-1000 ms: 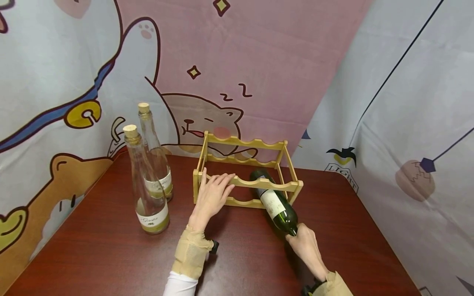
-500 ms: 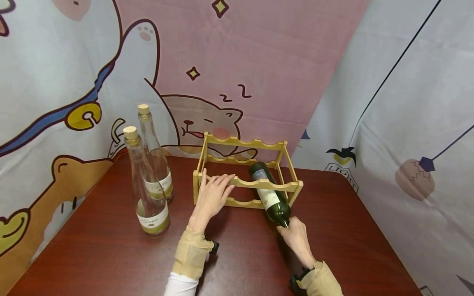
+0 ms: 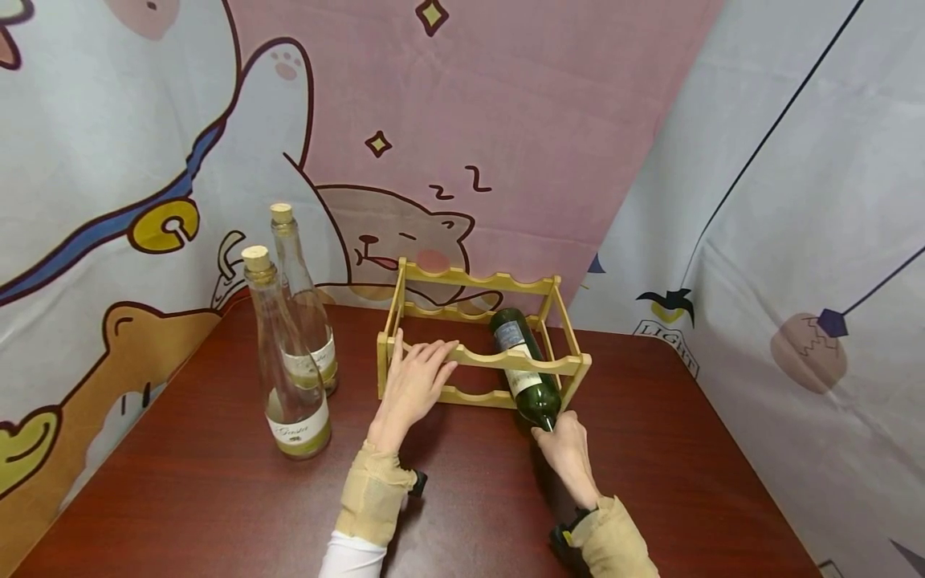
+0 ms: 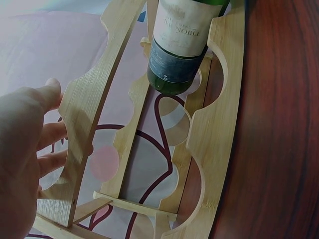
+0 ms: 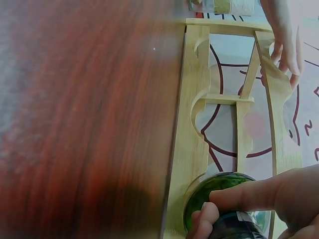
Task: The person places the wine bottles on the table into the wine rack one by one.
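Observation:
A green wine bottle (image 3: 537, 401) with a cream and blue label lies base-first in the lower tier of a wooden wine rack (image 3: 477, 396), towards its right end. Its neck points at the person. My right hand (image 3: 565, 449) grips that neck, thumb and fingers wrapped round it in the right wrist view. My left hand (image 3: 413, 377) holds the rack's upper front rail (image 4: 79, 114), left of the bottle. Its fingers reach over to the rail's inner side, as the left wrist view shows. The bottle's base (image 4: 172, 82) sits between the front and back rails.
Two clear glass bottles, a nearer one (image 3: 298, 425) and a farther one (image 3: 309, 337), both corked, stand upright left of the rack. The dark red table (image 3: 462, 514) ends at a printed cloth backdrop (image 3: 549, 120) behind and at the sides.
My right hand has moved forward and left, sliding the wine bottle deeper into the rack and straightening it. My left hand and the rack have stayed put.

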`<state>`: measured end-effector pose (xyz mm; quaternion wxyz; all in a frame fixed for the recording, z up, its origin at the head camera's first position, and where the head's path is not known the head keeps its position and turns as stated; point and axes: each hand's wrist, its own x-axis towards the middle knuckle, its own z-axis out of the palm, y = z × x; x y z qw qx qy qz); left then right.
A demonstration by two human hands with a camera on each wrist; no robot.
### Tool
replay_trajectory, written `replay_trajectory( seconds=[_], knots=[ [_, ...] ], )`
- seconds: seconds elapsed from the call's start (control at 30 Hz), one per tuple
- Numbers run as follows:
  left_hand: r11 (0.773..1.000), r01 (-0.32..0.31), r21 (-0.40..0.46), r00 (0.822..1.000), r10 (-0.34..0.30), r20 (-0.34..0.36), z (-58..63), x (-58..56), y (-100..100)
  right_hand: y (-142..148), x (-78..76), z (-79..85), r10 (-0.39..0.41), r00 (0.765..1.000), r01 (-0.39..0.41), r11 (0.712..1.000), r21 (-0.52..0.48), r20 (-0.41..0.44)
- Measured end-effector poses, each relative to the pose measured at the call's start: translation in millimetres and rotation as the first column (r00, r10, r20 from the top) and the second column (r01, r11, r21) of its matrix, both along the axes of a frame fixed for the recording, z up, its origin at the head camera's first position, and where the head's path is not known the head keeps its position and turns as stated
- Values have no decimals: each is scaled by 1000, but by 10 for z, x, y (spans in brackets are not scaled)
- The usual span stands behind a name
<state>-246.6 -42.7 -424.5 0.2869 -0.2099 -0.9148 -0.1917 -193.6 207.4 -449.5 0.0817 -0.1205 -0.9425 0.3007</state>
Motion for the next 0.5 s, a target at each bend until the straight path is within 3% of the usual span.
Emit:
replay_trajectory(
  seconds=[0.5],
  knots=[
    [1000, 5, 9, 1000, -5, 0, 2, 2, -4, -25, -166, 64, -7, 999, 7, 1000, 14, -42]
  ],
)
